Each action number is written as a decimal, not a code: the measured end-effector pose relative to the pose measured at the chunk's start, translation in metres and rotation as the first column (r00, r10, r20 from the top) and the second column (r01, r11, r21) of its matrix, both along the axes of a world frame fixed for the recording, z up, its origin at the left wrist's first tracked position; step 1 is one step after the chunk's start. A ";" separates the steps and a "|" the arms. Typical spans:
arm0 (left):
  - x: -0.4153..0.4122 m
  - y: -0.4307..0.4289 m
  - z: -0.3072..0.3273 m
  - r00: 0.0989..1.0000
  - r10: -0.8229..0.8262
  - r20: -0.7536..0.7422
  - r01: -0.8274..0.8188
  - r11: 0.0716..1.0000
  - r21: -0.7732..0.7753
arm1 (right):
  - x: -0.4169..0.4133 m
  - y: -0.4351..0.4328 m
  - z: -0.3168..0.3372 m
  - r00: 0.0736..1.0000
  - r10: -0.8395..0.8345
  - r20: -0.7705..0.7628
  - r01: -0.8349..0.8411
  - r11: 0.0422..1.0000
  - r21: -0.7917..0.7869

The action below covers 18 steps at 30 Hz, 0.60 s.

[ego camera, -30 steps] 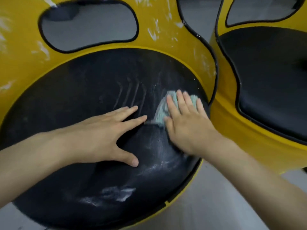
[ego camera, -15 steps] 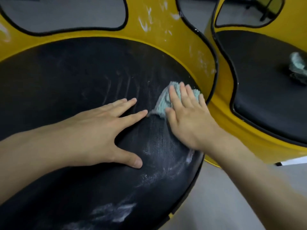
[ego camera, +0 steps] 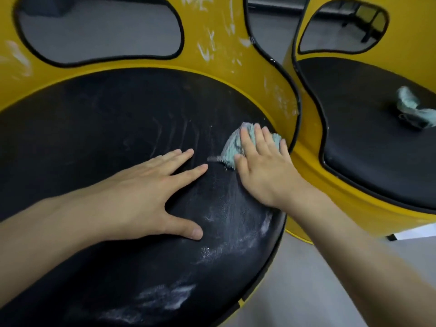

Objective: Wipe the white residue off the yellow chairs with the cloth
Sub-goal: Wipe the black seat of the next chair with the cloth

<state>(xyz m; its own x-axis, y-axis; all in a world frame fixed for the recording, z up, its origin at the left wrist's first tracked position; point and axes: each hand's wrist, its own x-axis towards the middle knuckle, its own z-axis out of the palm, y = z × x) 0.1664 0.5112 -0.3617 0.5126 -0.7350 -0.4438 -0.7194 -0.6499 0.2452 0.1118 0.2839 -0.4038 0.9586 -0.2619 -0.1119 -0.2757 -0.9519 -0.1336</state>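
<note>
Residue: white smears (ego camera: 166,297) on black seat (ego camera: 82,142) of near yellow chair (ego camera: 266,74), by front rim; more streaks btwn the 2 hands, toward R edge.
Floor: grey (ego camera: 306,291), below seat rim at R.
Left hand: (ego camera: 139,199) flat on seat, palm down, fingers straight & spread, thumb out to the side; holds nothing.
Right hand: (ego camera: 266,171) palm down, fingers straight & close together, pressing on cloth.
Cloth: light teal terry cloth (ego camera: 232,147) under R fingers, on seat's R-rear part, just beside yellow shell; frayed corner sticks out to L, near L index tip, not touching it.
Chair back: yellow w/ black-trimmed cut-out (ego camera: 99,31); white scuffs (ego camera: 207,50) to R of cut-out, fainter ones at far L.
Second chair: yellow (ego camera: 304,166), just beside near one on R; own black seat pad (ego camera: 365,138).
Second cloth: teal, bunched (ego camera: 410,107), on 2nd chair's seat pad, well apart from both hands.
</note>
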 end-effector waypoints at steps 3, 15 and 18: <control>-0.001 0.002 -0.002 1.000 0.006 0.009 -0.006 1.000 -0.013 | 0.004 0.006 -0.004 1.000 -0.021 0.013 0.021 1.000 -0.006; 0.003 0.003 -0.004 0.994 0.080 0.070 -0.054 0.946 -0.319 | -0.093 -0.006 0.045 0.961 0.025 0.274 -0.140 0.901 0.411; 0.002 -0.017 -0.006 0.984 0.110 0.139 -0.045 0.915 -0.401 | -0.093 -0.017 0.044 0.970 0.013 0.243 -0.084 0.955 0.285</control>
<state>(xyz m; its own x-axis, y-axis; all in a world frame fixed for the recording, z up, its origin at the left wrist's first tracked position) 0.1681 0.4944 -0.3681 0.6141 -0.7884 -0.0352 -0.7206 -0.5783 0.3825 0.0188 0.2672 -0.3595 0.9773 -0.2049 0.0546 -0.1571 -0.8728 -0.4621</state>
